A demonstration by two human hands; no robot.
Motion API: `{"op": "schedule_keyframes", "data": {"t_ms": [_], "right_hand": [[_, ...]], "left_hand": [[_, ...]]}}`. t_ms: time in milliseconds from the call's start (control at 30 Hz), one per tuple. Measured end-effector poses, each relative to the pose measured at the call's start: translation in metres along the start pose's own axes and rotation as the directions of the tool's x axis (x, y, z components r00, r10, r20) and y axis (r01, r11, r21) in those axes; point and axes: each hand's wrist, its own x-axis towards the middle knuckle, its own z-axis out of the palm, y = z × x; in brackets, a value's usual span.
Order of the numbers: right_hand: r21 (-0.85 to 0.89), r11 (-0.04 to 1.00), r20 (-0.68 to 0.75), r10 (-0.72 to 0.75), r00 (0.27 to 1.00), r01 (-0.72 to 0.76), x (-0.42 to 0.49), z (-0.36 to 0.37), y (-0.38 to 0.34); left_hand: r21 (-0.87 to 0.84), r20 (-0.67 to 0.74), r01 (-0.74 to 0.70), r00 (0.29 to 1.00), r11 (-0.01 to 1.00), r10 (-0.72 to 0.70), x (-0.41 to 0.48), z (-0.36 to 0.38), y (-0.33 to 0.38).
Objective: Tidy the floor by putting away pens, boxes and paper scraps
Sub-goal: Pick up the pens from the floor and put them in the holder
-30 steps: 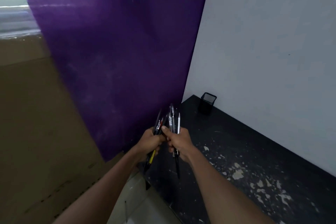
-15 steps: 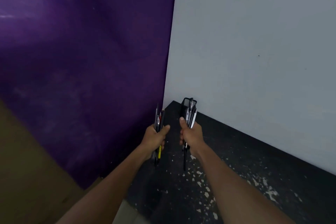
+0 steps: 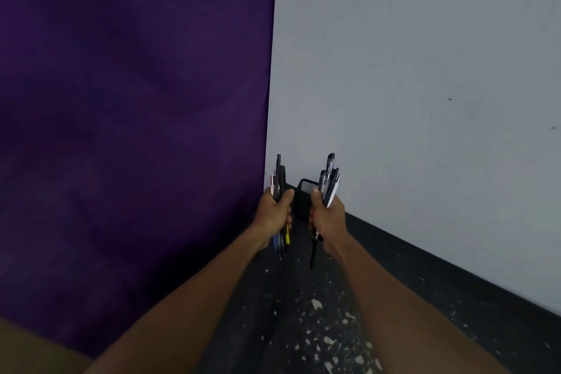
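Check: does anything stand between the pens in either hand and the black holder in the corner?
Nothing visible does. The left hand and right hand each grip a bundle of pens, and the mesh holder stands beyond, in the gap between them; its inside cannot be seen.

Faced a broad, deep purple matte backdrop sheet [image 3: 121, 130] on the left, meeting a plain pale grey painted wall [image 3: 425, 55] along a near-vertical edge, the wall marked by two small dark specks far to the right. Looked down on a black, scuffed flat surface [image 3: 461, 331] running along the wall's foot, mottled with pale flecks toward the near end. Caught a dull brown flat patch [image 3: 27, 352] in the lower left corner, just below the sheet's slanting edge.
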Motion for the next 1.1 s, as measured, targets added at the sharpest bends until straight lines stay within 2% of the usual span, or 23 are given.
{"op": "schedule_keyframes", "data": {"t_ms": [133,433,867,1100], "right_hand": [[0.003,0.999,-0.027,-0.032,0.999,0.032,0.048,-0.002,0.001],[-0.116,0.981,-0.071,-0.163,0.984,0.154,0.152,0.003,0.015],[-0.038,0.960,-0.119,-0.279,0.953,0.276,0.218,0.023,0.042],[0.011,0.967,-0.120,-0.252,0.960,0.255,0.231,0.026,0.067]], "left_hand": [[0.004,-0.019,-0.042,0.999,0.999,0.042,0.047,0.018,0.005],[-0.004,-0.052,-0.074,0.996,0.997,0.074,0.143,0.042,-0.001],[-0.038,-0.220,-0.209,0.956,0.977,0.196,0.215,0.063,-0.020],[-0.075,-0.187,-0.225,0.960,0.971,0.208,0.232,0.076,-0.038]]}}
